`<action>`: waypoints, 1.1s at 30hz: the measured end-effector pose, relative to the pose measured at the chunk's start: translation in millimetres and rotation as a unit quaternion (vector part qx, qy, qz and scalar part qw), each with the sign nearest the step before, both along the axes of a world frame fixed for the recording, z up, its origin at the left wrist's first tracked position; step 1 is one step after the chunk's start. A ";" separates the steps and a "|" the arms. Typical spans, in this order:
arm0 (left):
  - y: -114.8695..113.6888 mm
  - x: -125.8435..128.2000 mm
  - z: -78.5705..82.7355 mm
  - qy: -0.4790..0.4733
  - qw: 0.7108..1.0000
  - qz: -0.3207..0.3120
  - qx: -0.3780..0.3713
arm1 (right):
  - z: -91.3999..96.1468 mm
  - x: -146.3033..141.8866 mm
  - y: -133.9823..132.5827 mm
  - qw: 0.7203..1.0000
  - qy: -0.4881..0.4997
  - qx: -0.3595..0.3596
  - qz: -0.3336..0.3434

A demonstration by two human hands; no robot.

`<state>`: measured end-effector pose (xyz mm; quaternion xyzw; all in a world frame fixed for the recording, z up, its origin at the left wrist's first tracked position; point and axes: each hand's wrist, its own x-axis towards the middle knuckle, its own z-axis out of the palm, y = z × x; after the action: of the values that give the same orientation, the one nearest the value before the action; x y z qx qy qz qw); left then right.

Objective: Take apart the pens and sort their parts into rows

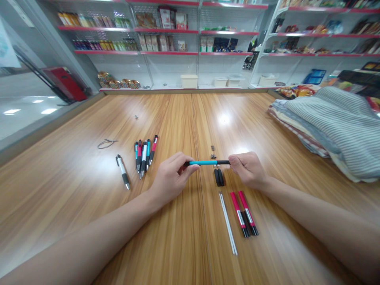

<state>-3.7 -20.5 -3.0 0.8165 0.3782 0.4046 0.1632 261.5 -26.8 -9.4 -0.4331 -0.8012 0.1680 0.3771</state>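
A blue pen (204, 162) with black ends is held level above the table, between my two hands. My left hand (175, 174) pinches its left end, and my right hand (248, 169) grips the black right end, its tip hidden by the fingers. Just below the pen lie two black rubber grips (219, 177) and some small metal parts (213, 148). Two white ink refills (228, 223) and two red pen barrels (244, 213) with black ends rest nearer to me. Left of my left hand sits a group of several assembled pens (144, 156), with one white pen (122, 171) apart from them.
A grey loop of cord (107, 143) and a tiny metal piece (136, 117) lie farther left on the wooden table (172, 245). Folded striped cloth (332, 126) is piled at the right edge. Shelves of goods (169, 30) stand behind the table.
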 end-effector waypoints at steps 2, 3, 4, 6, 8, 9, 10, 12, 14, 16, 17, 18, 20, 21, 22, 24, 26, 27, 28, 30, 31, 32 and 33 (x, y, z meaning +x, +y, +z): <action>0.3 -0.3 0.3 0.014 1.000 -0.005 0.002 | 1.1 -0.1 0.1 1.000 -0.006 0.006 -0.004; 0.4 -0.3 0.4 0.019 1.000 -0.007 0.001 | 1.7 -0.2 0.1 1.000 -0.009 0.011 -0.005; 0.3 -0.3 0.5 0.022 1.000 -0.009 -0.001 | 2.3 -0.4 0.2 1.000 -0.011 0.015 -0.006; 0.1 0.0 0.6 0.027 1.000 -0.011 -0.005 | 3.2 -0.8 0.3 1.000 -0.012 0.023 -0.006; -0.2 0.4 0.8 0.031 0.999 -0.012 -0.010 | 3.6 -1.0 0.2 1.000 -0.013 0.027 -0.006; -0.2 0.7 1.0 0.033 0.999 -0.011 -0.012 | 3.7 -1.0 0.2 0.999 -0.015 0.029 -0.006; -0.3 1.0 1.3 0.035 0.999 -0.008 -0.014 | 3.7 -1.1 0.1 0.999 -0.016 0.031 -0.005; -0.4 1.6 2.1 0.037 0.999 -0.002 -0.019 | 3.5 -1.2 -0.1 0.999 -0.019 0.036 -0.003; -0.8 1.9 3.2 0.038 0.999 0.005 -0.028 | 3.3 -1.4 -0.2 0.999 -0.020 0.042 -0.001; -1.5 1.8 4.4 0.039 0.998 0.011 -0.042 | 3.3 -1.5 -0.3 0.999 -0.020 0.044 -0.001; -1.9 1.6 4.9 0.039 0.998 0.013 -0.049 | 3.3 -1.5 -0.3 0.999 -0.021 0.044 -0.001; -2.4 1.4 5.4 0.038 0.998 0.015 -0.055 | 3.3 -1.5 -0.3 0.999 -0.021 0.043 -0.001; -3.1 1.0 5.9 0.034 0.997 0.015 -0.064 | 3.3 -1.3 -0.1 0.999 -0.024 0.040 -0.002; -3.2 0.8 6.0 0.032 0.997 0.014 -0.066 | 3.3 -1.2 0.0 0.999 -0.025 0.040 -0.003; -3.2 0.6 5.9 0.029 0.997 0.013 -0.067 | 3.2 -1.0 0.0 0.999 -0.027 0.040 -0.003; -3.0 0.3 5.4 0.025 0.997 0.009 -0.067 | 3.0 -0.7 -0.1 0.999 -0.029 0.042 -0.003; -2.6 -0.2 4.6 0.021 0.998 0.005 -0.064 | 2.8 -0.3 -0.5 0.999 -0.029 0.043 -0.002; -2.4 -0.4 4.2 0.018 0.998 0.004 -0.062 | 2.8 -0.1 -0.8 0.999 -0.029 0.043 -0.001; -2.2 -0.6 3.9 0.016 0.998 0.003 -0.060 | 2.7 0.0 -1.0 0.999 -0.028 0.044 -0.001; -1.9 -0.7 3.4 0.016 0.998 0.002 -0.056 | 2.7 0.1 -1.2 0.999 -0.028 0.043 -0.001; -1.6 -0.6 3.2 0.017 0.998 0.002 -0.055 | 2.7 0.0 -1.1 0.999 -0.027 0.042 -0.001; -1.4 -0.4 3.1 0.019 0.998 0.001 -0.054 | 2.7 -0.1 -1.0 0.999 -0.026 0.040 -0.001; -1.3 -0.3 3.1 0.021 0.998 0.001 -0.053 | 2.6 -0.3 -0.8 0.999 -0.024 0.038 -0.002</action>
<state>-4.0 -21.7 0.1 0.8144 0.4034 0.3669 0.1983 261.2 -27.6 -6.8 -0.4237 -0.8153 0.1262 0.3740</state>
